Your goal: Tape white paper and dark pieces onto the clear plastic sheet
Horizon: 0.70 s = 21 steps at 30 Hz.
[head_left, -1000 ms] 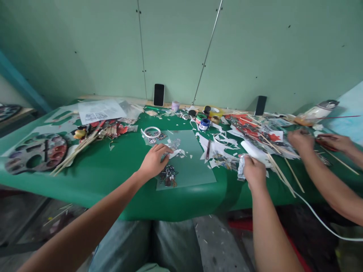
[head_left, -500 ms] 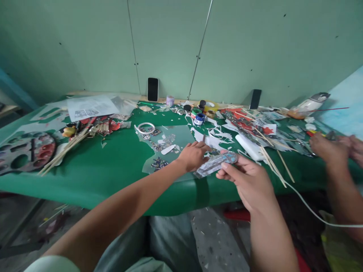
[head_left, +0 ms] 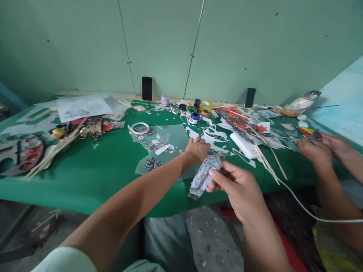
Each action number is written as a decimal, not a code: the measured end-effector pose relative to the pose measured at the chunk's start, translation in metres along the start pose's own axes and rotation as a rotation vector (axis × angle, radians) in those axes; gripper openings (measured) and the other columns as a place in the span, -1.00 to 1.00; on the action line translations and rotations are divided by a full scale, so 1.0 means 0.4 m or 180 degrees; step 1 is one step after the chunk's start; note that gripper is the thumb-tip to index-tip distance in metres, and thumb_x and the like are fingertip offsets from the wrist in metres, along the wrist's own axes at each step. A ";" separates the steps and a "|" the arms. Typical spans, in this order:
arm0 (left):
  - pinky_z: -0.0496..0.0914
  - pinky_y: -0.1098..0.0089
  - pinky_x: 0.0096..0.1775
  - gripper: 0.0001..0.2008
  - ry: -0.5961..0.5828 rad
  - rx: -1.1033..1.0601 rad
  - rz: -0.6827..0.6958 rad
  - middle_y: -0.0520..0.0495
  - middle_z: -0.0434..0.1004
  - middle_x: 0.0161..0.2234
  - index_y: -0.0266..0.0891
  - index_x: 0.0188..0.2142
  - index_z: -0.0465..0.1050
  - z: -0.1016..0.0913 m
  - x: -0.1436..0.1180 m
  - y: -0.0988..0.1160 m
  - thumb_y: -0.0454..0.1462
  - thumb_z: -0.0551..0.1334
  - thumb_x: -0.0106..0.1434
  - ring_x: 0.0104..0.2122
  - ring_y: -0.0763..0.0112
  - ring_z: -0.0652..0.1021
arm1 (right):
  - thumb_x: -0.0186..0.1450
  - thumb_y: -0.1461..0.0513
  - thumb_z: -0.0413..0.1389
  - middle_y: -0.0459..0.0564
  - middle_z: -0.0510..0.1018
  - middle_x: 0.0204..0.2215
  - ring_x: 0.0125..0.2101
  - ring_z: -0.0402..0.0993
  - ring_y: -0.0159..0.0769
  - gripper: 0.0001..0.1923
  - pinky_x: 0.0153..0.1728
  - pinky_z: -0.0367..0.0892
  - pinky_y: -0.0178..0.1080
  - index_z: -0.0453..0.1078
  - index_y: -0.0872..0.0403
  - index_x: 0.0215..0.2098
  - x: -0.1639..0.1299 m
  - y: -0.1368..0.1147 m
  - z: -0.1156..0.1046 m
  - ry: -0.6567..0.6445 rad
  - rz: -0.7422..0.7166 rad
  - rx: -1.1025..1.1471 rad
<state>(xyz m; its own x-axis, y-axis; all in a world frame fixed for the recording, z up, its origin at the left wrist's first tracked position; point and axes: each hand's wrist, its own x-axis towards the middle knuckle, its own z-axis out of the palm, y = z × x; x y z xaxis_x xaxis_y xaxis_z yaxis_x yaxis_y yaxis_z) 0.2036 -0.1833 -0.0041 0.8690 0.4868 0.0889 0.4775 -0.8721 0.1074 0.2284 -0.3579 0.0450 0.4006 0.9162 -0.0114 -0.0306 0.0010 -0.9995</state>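
Note:
My right hand (head_left: 231, 185) pinches a flat, rounded-end cut-out piece (head_left: 202, 177) between thumb and fingers. Grey with dark line drawing and blue patches, it hangs tilted over the table's front edge. My left hand (head_left: 197, 149) reaches onto the table beside white paper scraps (head_left: 217, 134), its fingers curled. A small dark tip shows just past them, but what they hold is hidden. Left of that hand, a translucent sheet (head_left: 176, 141) carries small patterned cut-outs (head_left: 153, 163), a white strip (head_left: 162, 149) and a roll of clear tape (head_left: 140, 128).
Paint pots (head_left: 194, 118) stand behind my left hand. Bamboo sticks (head_left: 266, 162) and a white glue-gun-like tool (head_left: 244, 145) lie to the right, with a cable trailing off. A paint palette (head_left: 22, 155) is at far left. Another person's hands (head_left: 317, 147) work at right.
The cut-out in my right hand has swung down and turned its patterned face more toward me. My left hand's fingers have curled in. The view has shifted slightly right.

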 end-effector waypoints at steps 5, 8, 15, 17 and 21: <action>0.18 0.06 0.14 -0.39 -0.0080 -0.0135 0.0311 -0.20 0.27 0.23 -0.17 0.25 0.24 -0.019 0.014 -0.004 -0.08 0.21 0.24 0.18 0.03 0.27 | 0.15 0.04 0.26 -0.16 0.38 -0.67 -0.65 0.33 -0.43 -0.72 -0.61 0.36 -0.35 0.43 0.09 -0.39 -0.007 0.056 -0.060 0.0410 -0.0167 0.0009; 0.12 0.08 0.18 -0.41 -0.0293 -0.0171 0.0530 -0.14 0.27 0.26 -0.17 0.27 0.21 -0.024 0.034 0.003 -0.05 0.15 0.30 0.19 0.08 0.26 | 0.09 0.01 0.30 -0.18 0.36 -0.69 -0.69 0.30 -0.43 -0.67 -0.66 0.32 -0.35 0.37 0.08 -0.45 -0.024 0.099 -0.104 0.0787 0.0009 0.0108; 0.03 -0.04 0.19 -0.42 -0.0576 0.0209 0.0515 -0.26 0.35 0.17 -0.17 0.16 0.36 -0.011 0.085 0.018 0.04 0.20 0.24 0.15 -0.04 0.29 | -0.03 -0.05 0.36 -0.02 0.58 -0.48 -0.64 0.41 -0.38 -0.50 -0.64 0.37 -0.33 0.36 0.09 -0.33 -0.060 0.178 -0.183 0.1121 0.0598 -0.0179; 0.04 -0.04 0.18 -0.40 -0.0616 0.0182 0.0512 -0.29 0.36 0.15 -0.20 0.15 0.37 -0.013 0.091 0.015 0.05 0.23 0.21 0.15 -0.04 0.29 | -0.06 -0.07 0.37 0.02 0.61 -0.43 -0.63 0.44 -0.35 -0.45 -0.64 0.40 -0.31 0.36 0.09 -0.29 -0.061 0.190 -0.199 0.1175 0.0726 -0.0196; 0.10 0.01 0.16 -0.43 -0.0560 -0.0064 0.0423 -0.25 0.41 0.09 -0.21 0.06 0.42 -0.022 0.090 0.010 0.02 0.31 0.13 0.12 -0.02 0.33 | -0.13 -0.08 0.39 0.04 0.63 -0.41 -0.65 0.44 -0.35 -0.39 -0.64 0.41 -0.29 0.36 0.10 -0.28 -0.051 0.201 -0.216 0.1343 0.0701 -0.0045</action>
<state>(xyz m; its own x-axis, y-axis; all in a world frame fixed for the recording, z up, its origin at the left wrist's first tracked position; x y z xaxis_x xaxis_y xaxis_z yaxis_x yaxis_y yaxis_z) 0.2357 -0.1686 0.0084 0.9342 0.3498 -0.0703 0.3562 -0.9259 0.1261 0.2967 -0.4109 -0.0376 0.7231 0.6510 -0.2308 -0.1453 -0.1833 -0.9723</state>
